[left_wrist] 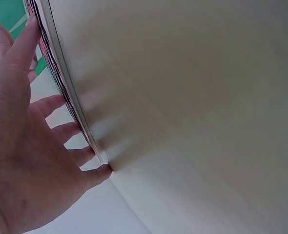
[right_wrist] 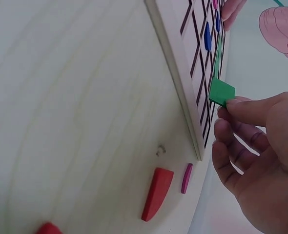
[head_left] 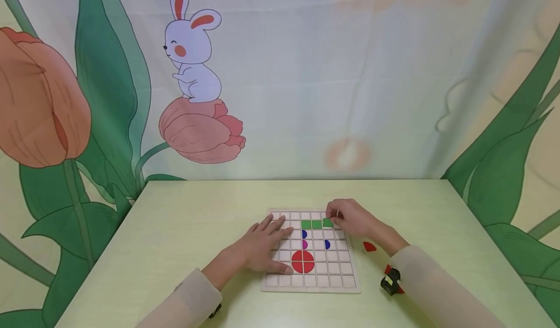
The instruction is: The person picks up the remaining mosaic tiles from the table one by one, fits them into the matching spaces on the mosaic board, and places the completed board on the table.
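A pale wooden grid board [head_left: 311,289] lies on the table. My left hand [head_left: 262,248] rests on its left side with the fingers spread, and the left wrist view shows the fingertips along the board's edge. Between thumb and forefinger, my right hand [head_left: 352,218] pinches a green square tile [right_wrist: 222,91], tilted over the grid's upper right. Two green squares [head_left: 311,224] sit in a row just left of it. Lower on the grid are a red circle [head_left: 297,256] of quarter pieces, two blue half circles [head_left: 327,244] and a magenta half circle [head_left: 305,244].
Right of the board, a red curved-edge piece [head_left: 369,246] lies on the table, with a thin magenta piece [right_wrist: 187,178] close by. Another red piece [right_wrist: 49,228] shows at the bottom of the right wrist view. A printed curtain [head_left: 297,99] hangs behind the table [head_left: 197,211].
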Motion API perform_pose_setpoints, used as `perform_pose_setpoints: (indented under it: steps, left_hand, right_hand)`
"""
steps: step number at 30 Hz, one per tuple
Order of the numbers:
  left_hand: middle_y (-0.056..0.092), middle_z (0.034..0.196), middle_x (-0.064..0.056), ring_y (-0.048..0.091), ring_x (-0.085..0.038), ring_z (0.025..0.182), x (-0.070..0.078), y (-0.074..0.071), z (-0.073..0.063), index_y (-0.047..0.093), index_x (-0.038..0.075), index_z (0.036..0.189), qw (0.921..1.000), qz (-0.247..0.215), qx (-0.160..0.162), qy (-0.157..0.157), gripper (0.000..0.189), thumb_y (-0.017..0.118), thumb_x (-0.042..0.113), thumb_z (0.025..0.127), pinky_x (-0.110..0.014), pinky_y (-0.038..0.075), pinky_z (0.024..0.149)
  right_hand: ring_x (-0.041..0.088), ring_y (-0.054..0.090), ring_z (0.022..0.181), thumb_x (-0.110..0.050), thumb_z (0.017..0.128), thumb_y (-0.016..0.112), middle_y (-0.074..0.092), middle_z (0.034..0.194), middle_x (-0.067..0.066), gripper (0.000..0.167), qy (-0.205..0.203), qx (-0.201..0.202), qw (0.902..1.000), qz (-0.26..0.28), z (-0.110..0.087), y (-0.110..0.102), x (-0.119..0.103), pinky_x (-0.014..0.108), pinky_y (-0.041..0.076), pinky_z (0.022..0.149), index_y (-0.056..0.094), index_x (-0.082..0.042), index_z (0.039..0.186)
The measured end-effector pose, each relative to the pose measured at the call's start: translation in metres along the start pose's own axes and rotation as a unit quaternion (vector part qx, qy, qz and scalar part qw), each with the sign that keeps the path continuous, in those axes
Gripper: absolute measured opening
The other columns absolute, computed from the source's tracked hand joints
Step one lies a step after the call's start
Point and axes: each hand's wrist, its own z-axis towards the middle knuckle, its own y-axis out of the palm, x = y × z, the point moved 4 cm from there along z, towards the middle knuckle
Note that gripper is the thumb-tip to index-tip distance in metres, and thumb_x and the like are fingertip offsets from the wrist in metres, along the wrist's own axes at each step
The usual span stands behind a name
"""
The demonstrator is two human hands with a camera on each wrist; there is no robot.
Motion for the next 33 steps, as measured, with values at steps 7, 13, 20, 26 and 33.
perform_pose_setpoints:
  steps: [7,13,20,26,33]
  left_hand:
    - [0.012,0.178,-0.007,0.006,-0.039,0.163,0.0,0.0,0.001,0.03,0.027,0.169,1.0,-0.003,0.002,0.001,0.106,0.066,0.081,0.085,-0.066,0.021,0.125]
    - [0.011,0.179,-0.007,0.006,-0.039,0.163,-0.002,0.002,0.001,0.029,0.027,0.169,1.0,-0.002,0.003,0.001,0.107,0.065,0.082,0.085,-0.066,0.021,0.125]
    - [0.011,0.179,-0.007,0.006,-0.039,0.163,-0.001,0.002,0.0,0.029,0.026,0.169,0.9999,-0.009,0.004,0.002,0.108,0.066,0.082,0.085,-0.067,0.02,0.125]
    - [0.011,0.179,-0.007,0.005,-0.039,0.163,0.0,-0.001,-0.001,0.03,0.025,0.169,0.9999,-0.015,0.003,0.005,0.107,0.067,0.08,0.086,-0.067,0.02,0.125]
    - [0.01,0.179,-0.008,0.004,-0.039,0.163,-0.001,-0.001,-0.001,0.028,0.025,0.17,0.9998,-0.016,0.001,0.006,0.107,0.067,0.08,0.086,-0.067,0.019,0.125]
  right_hand:
    - [0.018,0.057,0.085,0.001,0.1,0.069,0.065,0.09,-0.003,0.011,0.001,0.0,1.0,0.001,0.005,0.002,0.005,0.034,0.051,0.078,0.073,-0.01,0.098]
    - [0.018,0.056,0.086,-0.002,0.099,0.073,0.064,0.09,-0.001,0.008,0.023,0.005,0.9997,0.009,0.005,0.006,0.008,0.035,0.05,0.079,0.075,-0.009,0.098]
    - [0.017,0.056,0.085,-0.002,0.099,0.074,0.062,0.09,-0.003,0.007,0.032,0.014,0.9994,0.001,0.005,0.012,0.006,0.034,0.052,0.078,0.072,-0.009,0.1]
    - [0.019,0.058,0.088,-0.006,0.099,0.074,0.064,0.092,-0.002,0.008,0.052,0.017,0.9985,-0.001,0.0,0.001,0.007,0.034,0.053,0.079,0.072,-0.009,0.106]
    - [0.02,0.058,0.084,-0.007,0.098,0.075,0.064,0.092,0.002,0.011,0.063,0.046,0.997,-0.007,-0.015,-0.024,0.029,0.031,0.054,0.072,0.071,-0.005,0.108]
